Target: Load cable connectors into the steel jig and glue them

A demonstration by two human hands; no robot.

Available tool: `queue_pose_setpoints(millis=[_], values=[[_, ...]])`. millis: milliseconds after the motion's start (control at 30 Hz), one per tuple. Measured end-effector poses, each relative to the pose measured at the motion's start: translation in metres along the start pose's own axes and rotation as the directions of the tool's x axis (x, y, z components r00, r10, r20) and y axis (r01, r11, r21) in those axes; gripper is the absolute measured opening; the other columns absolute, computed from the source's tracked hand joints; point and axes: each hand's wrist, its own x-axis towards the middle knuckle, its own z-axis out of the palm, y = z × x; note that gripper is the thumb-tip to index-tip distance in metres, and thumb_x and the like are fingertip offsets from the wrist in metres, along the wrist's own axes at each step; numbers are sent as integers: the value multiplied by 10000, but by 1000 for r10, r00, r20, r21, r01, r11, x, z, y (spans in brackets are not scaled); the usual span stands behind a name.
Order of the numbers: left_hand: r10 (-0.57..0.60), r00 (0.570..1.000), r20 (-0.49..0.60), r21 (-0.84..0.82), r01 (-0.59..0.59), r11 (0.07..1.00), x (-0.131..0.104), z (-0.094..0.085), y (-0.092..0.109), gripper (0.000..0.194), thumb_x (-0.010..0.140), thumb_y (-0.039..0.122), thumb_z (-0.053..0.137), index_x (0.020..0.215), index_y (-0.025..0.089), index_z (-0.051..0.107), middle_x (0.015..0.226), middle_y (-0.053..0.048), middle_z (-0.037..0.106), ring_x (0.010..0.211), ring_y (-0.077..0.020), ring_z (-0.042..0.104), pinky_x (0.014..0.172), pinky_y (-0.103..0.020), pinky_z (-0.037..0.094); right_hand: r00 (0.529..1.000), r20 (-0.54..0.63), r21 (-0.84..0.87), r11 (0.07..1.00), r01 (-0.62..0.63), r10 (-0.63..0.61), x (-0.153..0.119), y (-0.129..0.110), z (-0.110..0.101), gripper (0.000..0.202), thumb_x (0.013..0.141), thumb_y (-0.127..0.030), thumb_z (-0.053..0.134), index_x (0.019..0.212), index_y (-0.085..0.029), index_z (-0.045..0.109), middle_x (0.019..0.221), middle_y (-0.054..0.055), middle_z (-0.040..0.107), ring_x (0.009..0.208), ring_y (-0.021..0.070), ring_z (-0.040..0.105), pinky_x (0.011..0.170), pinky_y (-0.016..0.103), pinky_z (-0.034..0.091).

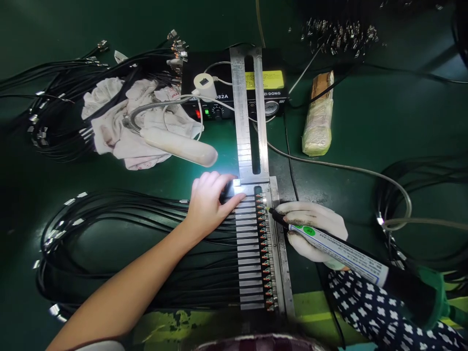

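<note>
My left hand [208, 202], bare, grips the upper left end of a slotted metal jig [250, 254]. Its thumb and forefinger press around a dark piece there; exactly what lies between them is partly hidden. Thin black cables [146, 207] run into the jig's slots from the left, with small metal-ended connectors [263, 243] lined up at its right side. My right hand [316, 226], in a white glove, is wrapped around a dispensing syringe [341, 253] with a white label and a green cap. The syringe's black tip points left at the upper connectors, close to them.
A slotted metal plate [241, 117] extends away from the jig, over a black dispenser controller [188, 73]. A white lamp [179, 146] hangs near my left hand, beside stained white cloths [113, 122]. A wrapped block [318, 124] and coiled cables [398, 195] lie right; metal connectors [340, 36] lie behind.
</note>
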Motion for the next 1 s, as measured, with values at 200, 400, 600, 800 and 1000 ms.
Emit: queue_pose_setpoints(millis=[200,400,600,800,1000], values=[[-4,1000,2,-4,4,1000,0,-1,1,390,905,546,570,1100,213,631,868,-40,580,856,-226,504,743,-338,327,1000,-13,31,999,16,-15,-2,2,2,216,748,-173,711,963,-175,694,960,101,768,853,213,754,750,318,652],[-6,1000,5,-1,6,1000,0,-1,1,384,910,549,555,1097,221,628,872,-45,588,865,-229,510,745,-338,327,1000,-14,14,1000,20,-20,-2,3,2,197,758,-170,694,952,-202,686,928,77,775,838,212,757,728,318,655],[1,1000,-6,-1,-1,1000,0,-1,2,374,915,538,553,1091,216,622,872,-47,588,864,-227,517,753,-340,335,1000,-20,39,999,20,-20,-6,5,2,220,746,-184,706,965,-206,691,953,75,773,837,219,756,719,327,654],[9,1000,-12,-7,-9,1000,0,-1,2,378,914,536,556,1096,213,627,864,-42,582,852,-225,512,748,-336,332,999,-28,22,999,34,-33,-5,4,2,198,743,-172,697,940,-192,688,929,77,774,815,210,756,710,312,648],[7,1000,-7,2,-7,1000,0,-1,2,379,912,533,563,1099,211,630,869,-43,586,860,-226,513,745,-337,329,999,-31,28,999,37,-37,-5,4,2,205,745,-160,696,948,-188,688,938,80,772,823,212,755,717,315,648]])
